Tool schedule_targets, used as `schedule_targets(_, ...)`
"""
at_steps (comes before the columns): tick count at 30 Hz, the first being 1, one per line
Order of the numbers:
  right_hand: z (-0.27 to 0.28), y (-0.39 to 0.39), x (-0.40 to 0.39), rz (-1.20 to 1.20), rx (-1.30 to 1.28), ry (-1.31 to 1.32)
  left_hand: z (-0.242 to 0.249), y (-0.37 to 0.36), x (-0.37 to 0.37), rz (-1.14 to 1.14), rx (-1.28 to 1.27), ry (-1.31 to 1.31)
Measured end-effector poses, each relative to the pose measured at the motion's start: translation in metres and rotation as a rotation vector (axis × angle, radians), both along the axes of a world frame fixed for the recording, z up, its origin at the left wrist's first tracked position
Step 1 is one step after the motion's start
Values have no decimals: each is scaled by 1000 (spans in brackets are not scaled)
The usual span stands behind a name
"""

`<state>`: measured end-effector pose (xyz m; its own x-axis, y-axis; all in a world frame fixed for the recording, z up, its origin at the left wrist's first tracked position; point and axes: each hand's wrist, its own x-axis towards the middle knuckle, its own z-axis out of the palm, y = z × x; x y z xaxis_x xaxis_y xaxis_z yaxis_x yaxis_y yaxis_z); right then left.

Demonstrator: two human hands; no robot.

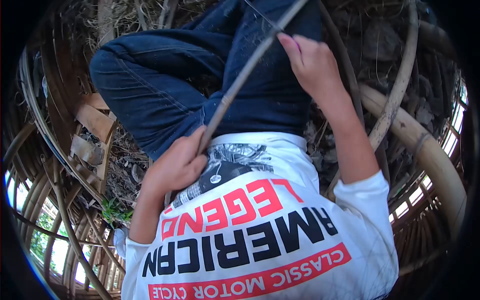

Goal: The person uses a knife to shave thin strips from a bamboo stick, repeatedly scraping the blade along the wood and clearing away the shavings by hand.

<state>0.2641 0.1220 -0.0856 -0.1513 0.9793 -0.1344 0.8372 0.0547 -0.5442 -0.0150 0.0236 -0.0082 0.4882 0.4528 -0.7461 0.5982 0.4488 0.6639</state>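
Observation:
A long, slender wooden stick [240, 89] runs diagonally across my lap, from near my waist up to the top edge of the view. My left hand [179, 161] is wrapped round its lower end, close to the shirt hem. Higher up, my right hand [316, 65] is closed beside the stick, with the thumb against it. A thin dark blade [261, 14], seen almost edge-on, crosses the stick at that thumb; it looks like a knife, its handle hidden in my right fist. A small purple patch shows between the fingers.
I sit with bent legs in dark jeans [165, 75]. Thick bamboo poles [425, 145] lie at the right. Split wood pieces [95, 122] and a green plant [116, 212] are at the left. Curved slatted walls [37, 195] stand around me; dry leaves and debris cover the ground.

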Motion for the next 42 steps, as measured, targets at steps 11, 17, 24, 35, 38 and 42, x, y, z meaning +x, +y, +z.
schedule_targets(11, -5, -12, 10, -10, -78, -26, -9, -7, -8, 77, 40, -7)
schedule_targets(17, -7, 14, 6, 14, 7, 9, -5, 6, -2, -11, -29, -14)
schedule_targets(24, -11, 13, 13, 38, -10, -90, -2, 3, 1, -1, -36, -7)
schedule_targets(35, -17, 19, 4, 75, 55, -128, -6, 4, 1, 42, 2, -9)
schedule_targets(38, -12, 19, 6, 77, 30, -127, -7, 0, -1, 46, 59, -29)
schedule_targets(42, -4, 15, 12, 61, 9, -157, -8, -6, -2, 125, -9, -37)
